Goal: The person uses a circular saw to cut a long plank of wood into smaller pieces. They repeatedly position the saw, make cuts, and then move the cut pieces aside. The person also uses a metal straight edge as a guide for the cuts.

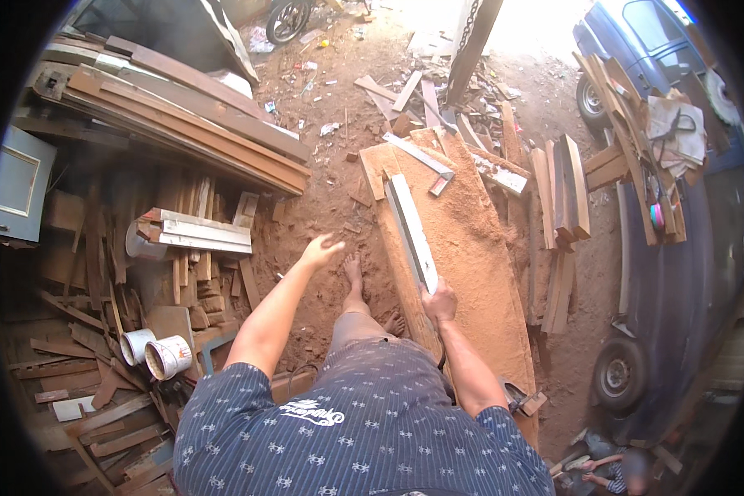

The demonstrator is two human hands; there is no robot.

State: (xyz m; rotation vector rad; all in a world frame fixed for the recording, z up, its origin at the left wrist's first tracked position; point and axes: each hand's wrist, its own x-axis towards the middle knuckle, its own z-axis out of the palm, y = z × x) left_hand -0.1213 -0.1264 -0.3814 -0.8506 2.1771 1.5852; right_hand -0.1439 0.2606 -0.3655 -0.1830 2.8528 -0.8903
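Observation:
My right hand is wrapped round the near end of a long wooden strip with a white face and a dark side. The strip lies lengthwise over a workbench strewn with orange sawdust. Past its far end, a metal try square rests on the bench top. My left hand hangs in the air left of the bench, fingers apart, holding nothing.
Long boards are stacked at the far left. Two white buckets stand among scrap wood. Short beams lean right of the bench, before a blue vehicle. A post rises beyond the bench. Another person is at the lower right.

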